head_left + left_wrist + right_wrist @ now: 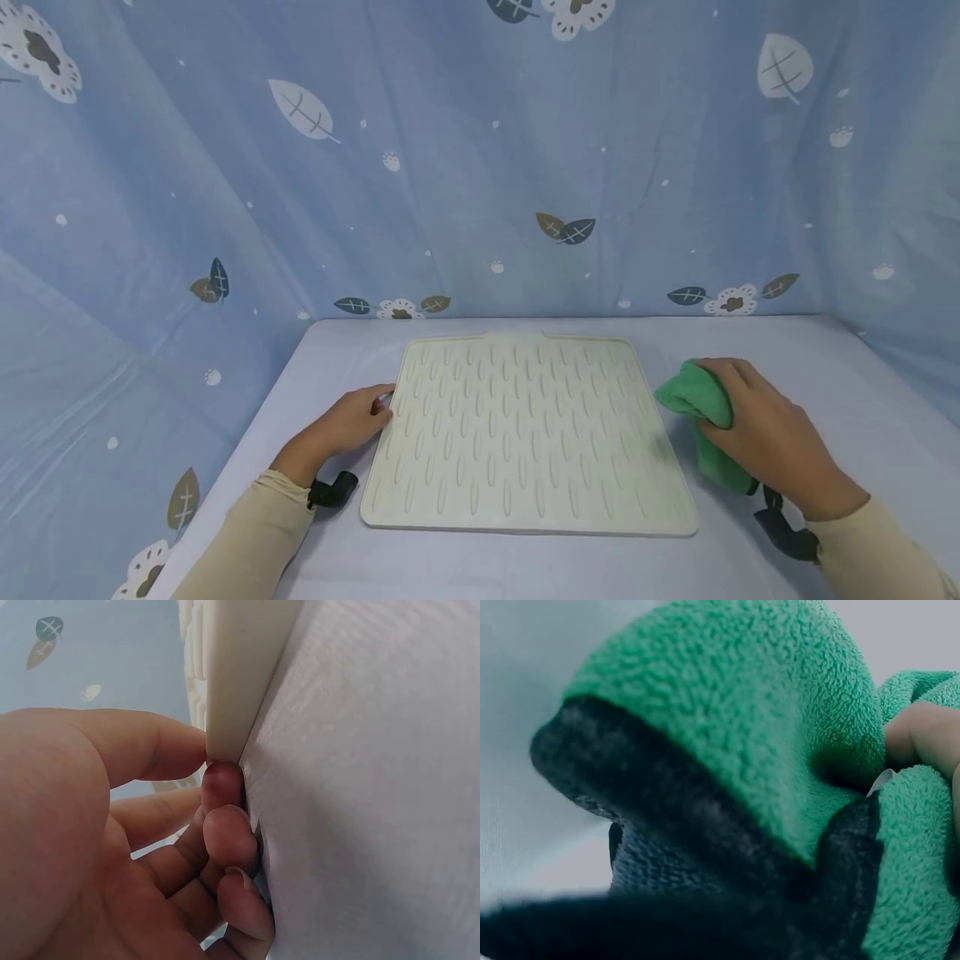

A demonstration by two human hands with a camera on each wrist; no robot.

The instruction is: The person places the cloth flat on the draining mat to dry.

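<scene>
A cream dish drying mat (517,433) with raised oval ridges lies flat in the middle of the white table. At its left edge is my left hand (350,427); in the left wrist view the thumb (161,746) meets the mat's rim (238,682) from above, and curled fingertips (223,784) touch it low down by the table. Right of the mat, my right hand (772,429) grips a bunched green towel (697,392). Close up in the right wrist view, the fluffy green cloth (727,697) shows dark edging and a greyish underside.
The white tabletop (525,571) surrounds the mat. Blue fabric (465,167) printed with leaves and flowers hangs behind the table and along both sides. A faint greyish patch shows near the mat's right edge. Black wrist mounts (333,490) sit below both sleeves.
</scene>
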